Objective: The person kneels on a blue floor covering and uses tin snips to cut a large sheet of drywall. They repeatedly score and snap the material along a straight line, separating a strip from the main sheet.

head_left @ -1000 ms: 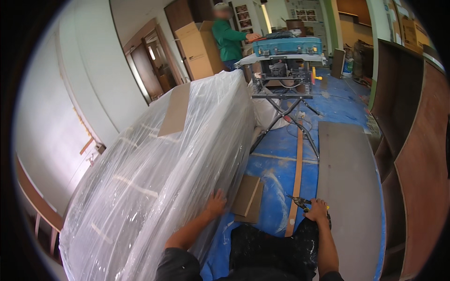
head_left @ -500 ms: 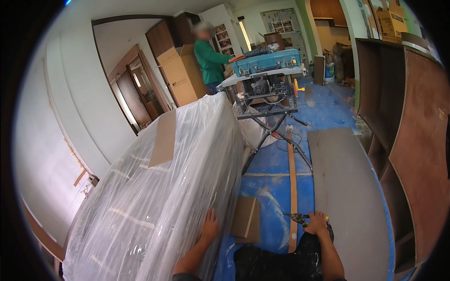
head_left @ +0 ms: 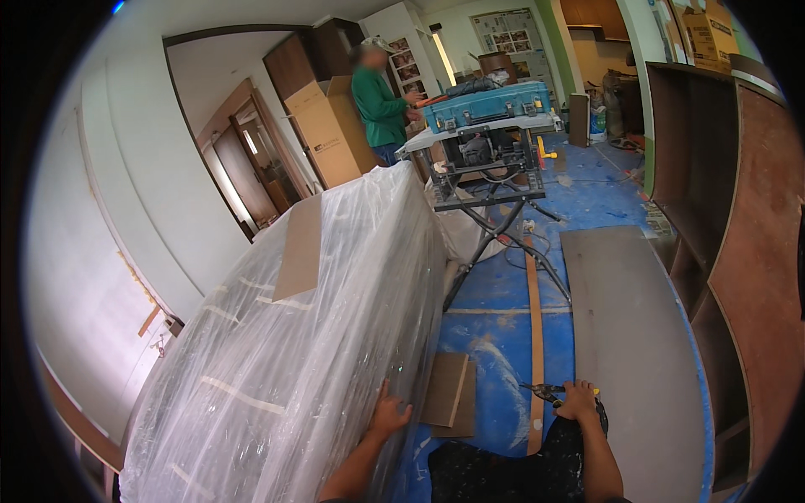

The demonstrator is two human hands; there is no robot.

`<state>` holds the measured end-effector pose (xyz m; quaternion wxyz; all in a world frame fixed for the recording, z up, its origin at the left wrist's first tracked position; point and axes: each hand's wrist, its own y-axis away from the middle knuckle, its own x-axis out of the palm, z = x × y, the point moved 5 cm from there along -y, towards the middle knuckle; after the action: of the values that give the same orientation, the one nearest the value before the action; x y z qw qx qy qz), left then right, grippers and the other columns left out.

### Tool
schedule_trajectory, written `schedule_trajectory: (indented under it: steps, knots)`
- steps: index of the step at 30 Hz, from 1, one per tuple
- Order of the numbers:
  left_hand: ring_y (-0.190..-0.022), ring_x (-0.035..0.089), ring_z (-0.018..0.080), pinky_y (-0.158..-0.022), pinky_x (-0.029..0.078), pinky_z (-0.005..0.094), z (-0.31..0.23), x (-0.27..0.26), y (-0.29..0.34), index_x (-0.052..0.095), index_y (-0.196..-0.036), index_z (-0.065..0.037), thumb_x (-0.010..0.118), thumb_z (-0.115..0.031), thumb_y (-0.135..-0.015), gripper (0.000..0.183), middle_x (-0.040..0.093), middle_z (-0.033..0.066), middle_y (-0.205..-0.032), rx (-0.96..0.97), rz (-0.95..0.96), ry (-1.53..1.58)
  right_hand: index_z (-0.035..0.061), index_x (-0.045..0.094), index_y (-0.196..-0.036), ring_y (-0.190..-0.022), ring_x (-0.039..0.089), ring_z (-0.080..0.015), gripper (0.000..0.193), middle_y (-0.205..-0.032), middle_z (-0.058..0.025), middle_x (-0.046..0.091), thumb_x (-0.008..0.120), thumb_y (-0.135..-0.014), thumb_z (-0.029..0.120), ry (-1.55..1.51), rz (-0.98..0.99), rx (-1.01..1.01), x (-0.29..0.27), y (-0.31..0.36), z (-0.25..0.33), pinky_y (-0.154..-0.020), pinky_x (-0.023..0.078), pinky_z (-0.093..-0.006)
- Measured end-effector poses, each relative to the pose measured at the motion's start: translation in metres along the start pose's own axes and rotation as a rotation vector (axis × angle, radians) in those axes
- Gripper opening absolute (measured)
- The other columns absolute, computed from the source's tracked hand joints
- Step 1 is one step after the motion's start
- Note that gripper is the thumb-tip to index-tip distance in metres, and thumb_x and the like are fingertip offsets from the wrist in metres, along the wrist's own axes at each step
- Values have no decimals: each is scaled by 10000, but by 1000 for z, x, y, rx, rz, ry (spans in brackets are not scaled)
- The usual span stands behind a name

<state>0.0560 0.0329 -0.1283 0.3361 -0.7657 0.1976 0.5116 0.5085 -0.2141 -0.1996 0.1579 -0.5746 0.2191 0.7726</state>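
Floor covering (head_left: 461,335) is spreading blue beneath a plastic-wrapped bulk (head_left: 251,360), its wrapping looking complete but obscuring the contents. A grey board (head_left: 637,318) is lying at right. The left hand (head_left: 388,417) is reaching to the bulk's right edge, fingers loose and empty, contact unclear. The right hand (head_left: 579,402) is grasping a plier-like tool (head_left: 547,391) near the board's left edge, hiding its handles; it is apparently cutting nothing.

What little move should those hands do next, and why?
Perhaps tip the plier-like tool downward: the right hand grips it with its tips pointing leftward, toward the side where the empty left hand is, by the clear plastic sheeting.
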Motion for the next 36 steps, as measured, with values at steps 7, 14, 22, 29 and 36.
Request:
schedule_trajectory:
  steps: [7, 14, 22, 29, 36]
  knots:
    - [-1401, 380, 493, -1156, 363, 454, -1, 1, -4, 755, -924, 35, 766, -266, -784, 333, 689, 326, -1026, 7, 28, -37, 75, 605, -1217, -1203, 521, -381, 751, -1197, -203, 598, 815, -583, 418, -34, -28, -4, 0, 0, 1, -1052, 348, -465]
    - [-1340, 446, 516, -1145, 370, 465, 3, 2, 0, 738, -853, 59, 760, -239, -773, 310, 691, 321, -919, -8, -106, 58, 71, 608, -1206, -1192, 527, -383, 738, -1180, -198, 608, 814, -582, 407, -26, -71, -22, 3, 1, 0, -1053, 352, -468]
    - [-1393, 401, 481, -1128, 390, 462, 5, 5, 0, 757, -900, 18, 761, -266, -803, 300, 696, 304, -1015, -15, -17, 57, 71, 605, -1206, -1192, 525, -374, 728, -1186, -195, 600, 809, -590, 403, -29, -79, -21, -2, 5, 1, -1055, 354, -464]
    - [-1397, 400, 475, -1134, 384, 480, -3, -5, -1, 756, -912, 6, 757, -280, -810, 304, 656, 331, -1144, -9, -9, 22, 76, 612, -1194, -1186, 526, -376, 708, -1174, -195, 599, 816, -590, 382, -61, -74, -10, -10, 8, 3, -1053, 355, -455]
    - [-1452, 299, 477, -1186, 308, 493, -1, 9, 1, 751, -997, -17, 719, -356, -851, 371, 388, 386, -1475, -130, 145, -18, 58, 593, -1238, -1247, 489, -417, 813, -1232, -242, 582, 880, -560, 401, -183, 12, -5, 4, -3, -9, -1116, 335, -525]
